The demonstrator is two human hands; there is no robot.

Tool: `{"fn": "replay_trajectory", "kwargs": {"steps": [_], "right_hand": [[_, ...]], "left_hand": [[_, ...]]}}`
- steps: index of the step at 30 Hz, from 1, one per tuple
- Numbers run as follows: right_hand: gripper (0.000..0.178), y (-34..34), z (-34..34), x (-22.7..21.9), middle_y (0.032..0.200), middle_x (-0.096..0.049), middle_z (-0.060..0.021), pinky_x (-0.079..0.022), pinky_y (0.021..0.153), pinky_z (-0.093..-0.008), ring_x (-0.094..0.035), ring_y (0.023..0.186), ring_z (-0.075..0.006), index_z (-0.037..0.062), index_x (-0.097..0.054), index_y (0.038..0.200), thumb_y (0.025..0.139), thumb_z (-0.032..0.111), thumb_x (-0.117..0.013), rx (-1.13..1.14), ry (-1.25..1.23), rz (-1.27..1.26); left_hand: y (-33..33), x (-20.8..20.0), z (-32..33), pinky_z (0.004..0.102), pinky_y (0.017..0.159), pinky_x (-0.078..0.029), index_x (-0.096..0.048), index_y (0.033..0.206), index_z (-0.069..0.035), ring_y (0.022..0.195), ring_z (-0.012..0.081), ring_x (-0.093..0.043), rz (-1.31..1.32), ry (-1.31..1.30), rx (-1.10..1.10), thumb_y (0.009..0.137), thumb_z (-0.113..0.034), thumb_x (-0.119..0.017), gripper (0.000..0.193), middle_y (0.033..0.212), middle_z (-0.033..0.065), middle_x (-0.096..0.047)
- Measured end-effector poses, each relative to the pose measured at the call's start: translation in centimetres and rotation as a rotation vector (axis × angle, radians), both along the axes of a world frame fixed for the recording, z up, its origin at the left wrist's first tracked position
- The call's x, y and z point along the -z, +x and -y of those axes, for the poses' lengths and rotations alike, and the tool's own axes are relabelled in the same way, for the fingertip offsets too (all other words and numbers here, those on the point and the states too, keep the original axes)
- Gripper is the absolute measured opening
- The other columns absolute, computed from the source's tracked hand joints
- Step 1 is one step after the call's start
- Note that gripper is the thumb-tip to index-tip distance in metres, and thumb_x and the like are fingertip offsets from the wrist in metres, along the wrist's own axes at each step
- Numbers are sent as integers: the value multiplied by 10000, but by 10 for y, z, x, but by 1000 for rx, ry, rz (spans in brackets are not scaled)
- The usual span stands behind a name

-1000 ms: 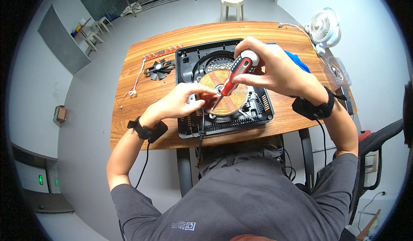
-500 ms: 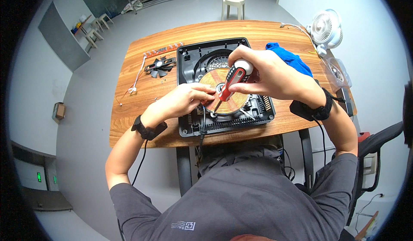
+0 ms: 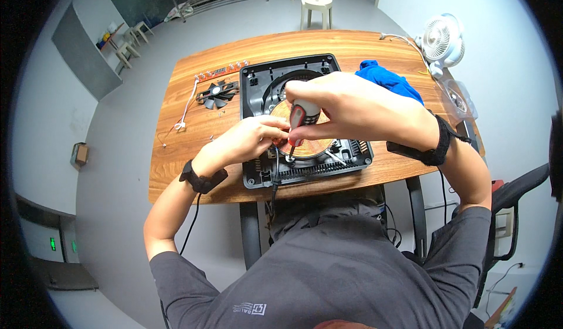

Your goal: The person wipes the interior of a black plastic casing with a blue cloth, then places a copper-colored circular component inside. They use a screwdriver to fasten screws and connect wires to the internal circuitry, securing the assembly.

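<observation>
My right hand (image 3: 346, 103) is wrapped tight around the red-and-black screwdriver (image 3: 296, 123), tip down on the copper coil (image 3: 314, 147) inside the open black cooker base (image 3: 258, 170). My left hand (image 3: 249, 141) pinches narrow beside the shaft, steadying it on the wooden table (image 3: 193, 170).

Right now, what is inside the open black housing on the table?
Inside the black housing lies a round copper coil. The screwdriver tip stands at its near edge. Both hands cover most of the coil and the parts beneath.
</observation>
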State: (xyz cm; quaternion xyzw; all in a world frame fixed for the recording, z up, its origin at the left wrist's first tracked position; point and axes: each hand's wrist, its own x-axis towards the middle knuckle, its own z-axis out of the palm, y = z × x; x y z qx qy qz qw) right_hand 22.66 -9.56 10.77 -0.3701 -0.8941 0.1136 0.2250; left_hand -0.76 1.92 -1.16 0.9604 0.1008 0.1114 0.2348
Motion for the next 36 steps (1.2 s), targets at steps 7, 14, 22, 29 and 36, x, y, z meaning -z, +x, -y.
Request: {"fn": "replay_trajectory", "kwargs": {"steps": [7, 14, 22, 29, 36], "right_hand": [[391, -28, -1, -33, 716, -666, -208, -554, 632, -458, -678, 676, -392, 0, -584, 928, 990, 385, -611, 153, 61, 452], [517, -31, -15, -28, 574, -589, -224, -536, 558, -448, -632, 549, -389, -36, -596, 584, 953, 326, -589, 42, 261, 343], [396, -32, -9, -39, 762, -716, -187, -585, 699, -428, -720, 752, -354, -5, -731, 826, 908, 370, -632, 154, 133, 448], [413, -28, 2, -59, 1034, -743, -176, -585, 795, -431, -720, 915, -350, 81, -684, 1189, 924, 396, -650, 148, -28, 512], [331, -27, -15, -46, 763, -679, -187, -560, 695, -428, -690, 740, -346, -11, -716, 853, 932, 294, -616, 110, 103, 465]], "left_hand": [[1, -22, 10, 421, 951, -539, -695, 1183, -64, 1032, 314, -683, -54, -142, 13, 847, 61, -607, 369, 1112, 134, -705], [-8, -45, 22, 353, 945, -518, -664, 1149, -8, 1031, 184, -683, 317, -450, -41, 833, -101, -768, 345, 1099, 120, -725], [9, -56, 37, 268, 740, -569, -721, 989, -8, 822, 94, -712, 286, -445, -279, 804, -92, -858, 245, 918, 66, -773], [13, -54, 18, 277, 820, -570, -743, 1020, 4, 892, 102, -707, 183, -506, -193, 822, -93, -845, 244, 952, 52, -772], [16, -58, 21, 325, 828, -595, -678, 1095, 53, 911, 177, -727, 198, -637, -204, 806, 2, -793, 315, 1033, 128, -737]]}}
